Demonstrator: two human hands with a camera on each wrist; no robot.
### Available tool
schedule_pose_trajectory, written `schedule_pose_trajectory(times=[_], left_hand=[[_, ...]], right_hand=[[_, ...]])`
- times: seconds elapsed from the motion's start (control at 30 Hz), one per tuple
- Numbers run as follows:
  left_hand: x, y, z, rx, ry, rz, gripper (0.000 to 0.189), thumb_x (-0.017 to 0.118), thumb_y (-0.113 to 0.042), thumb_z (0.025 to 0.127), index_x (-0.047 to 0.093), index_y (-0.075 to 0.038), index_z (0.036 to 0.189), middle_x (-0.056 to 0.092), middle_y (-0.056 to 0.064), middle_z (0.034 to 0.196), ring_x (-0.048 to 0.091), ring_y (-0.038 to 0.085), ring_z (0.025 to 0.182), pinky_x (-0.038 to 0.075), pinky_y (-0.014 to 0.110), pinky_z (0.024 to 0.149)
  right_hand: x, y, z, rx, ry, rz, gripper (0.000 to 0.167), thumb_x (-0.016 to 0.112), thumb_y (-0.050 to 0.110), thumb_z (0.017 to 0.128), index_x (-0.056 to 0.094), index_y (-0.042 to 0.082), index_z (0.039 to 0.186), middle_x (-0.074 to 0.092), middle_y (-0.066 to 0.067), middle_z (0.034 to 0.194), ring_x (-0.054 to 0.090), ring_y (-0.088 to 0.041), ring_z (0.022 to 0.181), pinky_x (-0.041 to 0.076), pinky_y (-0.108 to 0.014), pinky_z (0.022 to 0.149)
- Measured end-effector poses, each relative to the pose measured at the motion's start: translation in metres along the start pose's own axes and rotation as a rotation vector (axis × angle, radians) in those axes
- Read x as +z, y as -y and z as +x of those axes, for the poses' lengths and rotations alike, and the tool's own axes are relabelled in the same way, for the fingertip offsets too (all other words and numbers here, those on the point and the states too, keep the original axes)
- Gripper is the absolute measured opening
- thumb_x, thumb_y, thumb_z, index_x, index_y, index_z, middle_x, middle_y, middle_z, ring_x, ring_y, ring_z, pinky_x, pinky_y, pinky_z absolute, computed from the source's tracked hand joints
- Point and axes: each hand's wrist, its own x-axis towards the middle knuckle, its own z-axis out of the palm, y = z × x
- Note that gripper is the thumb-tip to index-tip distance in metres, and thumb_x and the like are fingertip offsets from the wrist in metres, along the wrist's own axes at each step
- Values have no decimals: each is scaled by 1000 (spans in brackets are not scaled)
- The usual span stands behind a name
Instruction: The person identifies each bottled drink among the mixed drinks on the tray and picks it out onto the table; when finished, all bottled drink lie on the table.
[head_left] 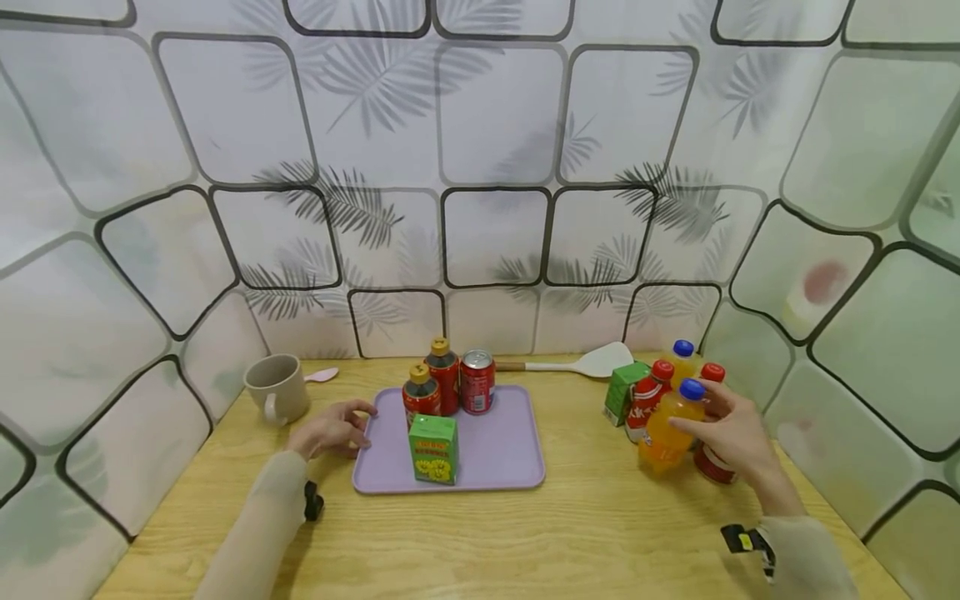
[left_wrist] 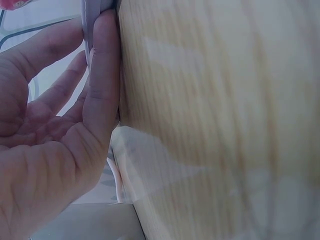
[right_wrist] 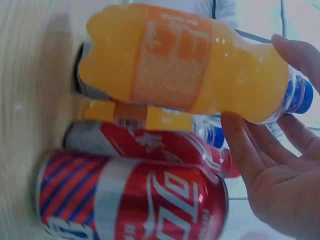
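Note:
My left hand (head_left: 330,429) grips the left rim of a lilac tray (head_left: 495,454); in the left wrist view fingers lie on both sides of that rim (left_wrist: 90,25). On the tray stand two red bottles with gold caps (head_left: 442,383), a red can (head_left: 477,385) and a green drink carton (head_left: 434,452). At the right, my right hand (head_left: 738,433) holds an orange soda bottle (right_wrist: 170,60) around its neck, below the blue cap. The bottle tilts, its base apparently off the table. Beside it are a red cola can (right_wrist: 135,195) and a cola bottle (right_wrist: 155,145).
Behind the held bottle stand another orange soda bottle (head_left: 681,358), a red-capped bottle (head_left: 651,400) and a green carton (head_left: 622,390). A white spatula (head_left: 603,361) lies along the back. A beige mug (head_left: 277,385) and a pink spoon (head_left: 322,375) are at the left.

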Motion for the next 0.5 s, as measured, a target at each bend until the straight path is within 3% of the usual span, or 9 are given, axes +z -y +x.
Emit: schedule_pose_trajectory(times=[0.23,0.5], left_hand=[[0,0,0,-1,4,-3,61,68,12,77,46,1,133,46,10,95,51,19,80,56,29,64],[2,0,-1,4,-10,6,61,68,12,77,46,1,133,45,10,95,50,18,81,56,29,64]], right_hand=[[-13,-5,4,-5,42,-77,85,78,39,82,40,-5,144,50,-34,135,54,-50,119,59,-31,79],[-22,-9,10,-18,97,-117,89,80,38,80,38,-9,143,47,-39,136,50,-54,121,55,-50,87]])
